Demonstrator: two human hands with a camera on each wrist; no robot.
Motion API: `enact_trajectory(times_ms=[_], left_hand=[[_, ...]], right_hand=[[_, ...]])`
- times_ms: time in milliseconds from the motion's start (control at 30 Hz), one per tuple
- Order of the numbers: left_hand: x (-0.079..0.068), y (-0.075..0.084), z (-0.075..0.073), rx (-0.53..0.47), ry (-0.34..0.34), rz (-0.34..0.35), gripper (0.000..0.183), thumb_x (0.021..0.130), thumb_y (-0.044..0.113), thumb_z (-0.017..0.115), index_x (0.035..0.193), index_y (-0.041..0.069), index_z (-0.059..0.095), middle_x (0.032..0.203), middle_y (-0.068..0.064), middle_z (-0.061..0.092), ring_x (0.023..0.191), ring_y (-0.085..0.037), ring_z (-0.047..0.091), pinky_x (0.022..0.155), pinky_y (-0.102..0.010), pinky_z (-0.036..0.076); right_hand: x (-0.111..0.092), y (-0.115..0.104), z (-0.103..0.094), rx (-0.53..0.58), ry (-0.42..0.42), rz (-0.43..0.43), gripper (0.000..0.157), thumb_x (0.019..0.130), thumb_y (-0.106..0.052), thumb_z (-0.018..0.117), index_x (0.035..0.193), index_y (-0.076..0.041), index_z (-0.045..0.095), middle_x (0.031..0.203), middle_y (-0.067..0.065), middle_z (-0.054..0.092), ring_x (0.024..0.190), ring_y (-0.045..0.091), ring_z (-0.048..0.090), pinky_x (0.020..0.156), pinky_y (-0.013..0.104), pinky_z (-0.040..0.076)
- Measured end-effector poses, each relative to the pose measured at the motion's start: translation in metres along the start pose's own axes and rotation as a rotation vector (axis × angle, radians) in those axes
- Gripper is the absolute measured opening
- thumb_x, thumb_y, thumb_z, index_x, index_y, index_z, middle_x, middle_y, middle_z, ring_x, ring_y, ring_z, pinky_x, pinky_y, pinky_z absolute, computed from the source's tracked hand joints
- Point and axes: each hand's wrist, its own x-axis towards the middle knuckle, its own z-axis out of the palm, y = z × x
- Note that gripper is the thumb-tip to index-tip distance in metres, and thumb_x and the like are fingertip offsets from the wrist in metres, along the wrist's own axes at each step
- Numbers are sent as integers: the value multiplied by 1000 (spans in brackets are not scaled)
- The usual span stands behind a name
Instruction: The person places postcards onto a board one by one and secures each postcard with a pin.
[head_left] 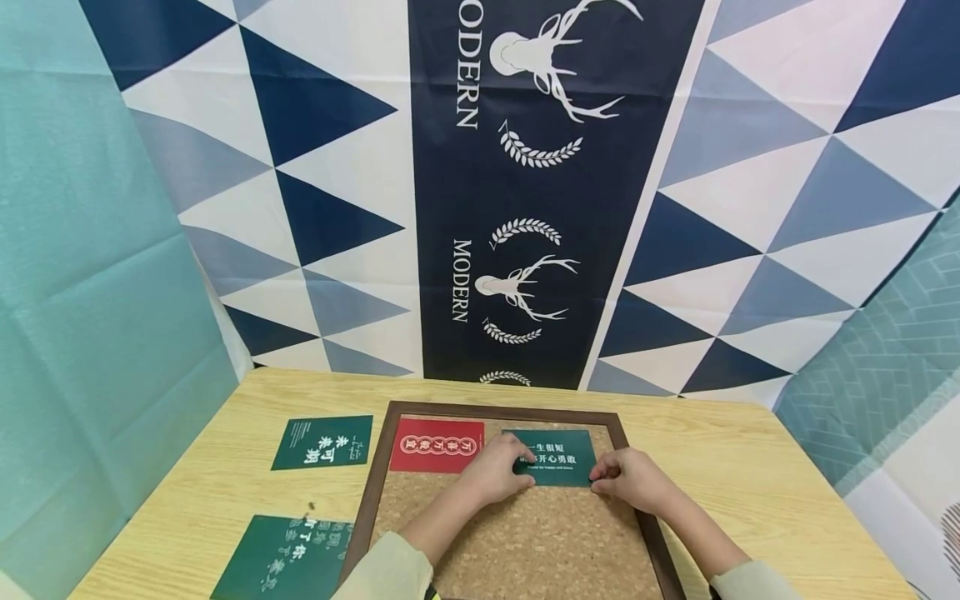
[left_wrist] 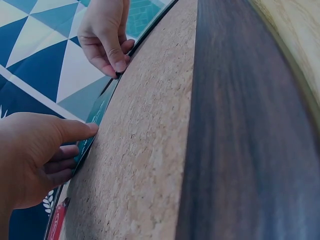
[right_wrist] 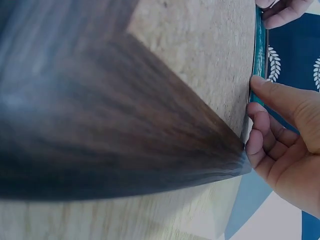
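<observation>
A green card (head_left: 558, 442) with white lettering lies on the upper right part of a dark-framed cork board (head_left: 540, 533). My left hand (head_left: 495, 471) rests at the card's left end, with fingertips and thumb spread apart over it. At its lower right corner, my right hand (head_left: 633, 479) pinches a small black pin (left_wrist: 118, 75) between thumb and fingers. The pin's tip is hidden. In the right wrist view the right thumb (right_wrist: 277, 92) is against the card's edge. A red card (head_left: 437, 446) with white lettering lies on the board's upper left, beside my left hand.
The board lies on a light wood table (head_left: 757, 475). Left of it lie a green card (head_left: 322, 442) and a larger green sheet (head_left: 277, 558) reaching the frame. Several small dark bits (head_left: 311, 506) lie between them. A patterned cloth (head_left: 360, 250) hangs behind the table.
</observation>
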Motion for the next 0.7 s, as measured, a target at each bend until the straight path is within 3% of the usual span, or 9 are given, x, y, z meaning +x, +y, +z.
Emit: enact_trajectory(times_ms=[133, 400, 700], left_hand=[[0, 1, 0, -6, 1, -5, 25, 81, 26, 72, 103, 14, 71, 102, 0, 61, 103, -16, 54, 92, -28, 45], [0, 1, -1, -27, -2, -14, 25, 82, 25, 72, 103, 12, 71, 102, -2, 61, 102, -18, 54, 91, -29, 46], [-1, 1, -1, -14, -23, -23, 24, 83, 25, 71, 102, 12, 72, 103, -1, 61, 102, -16, 53, 90, -28, 46]], right_hand=[[1, 0, 1, -12, 8, -2, 4, 79, -9, 71, 77, -7, 68, 69, -3, 61, 60, 4, 48, 53, 20, 41], [2, -1, -1, -82, 119, 60, 6, 78, -4, 70, 73, -5, 71, 77, 2, 67, 67, 9, 54, 53, 21, 43], [1, -3, 2, -129, 108, 75, 9, 78, -1, 69, 70, -6, 67, 71, -1, 63, 63, 9, 50, 53, 21, 42]])
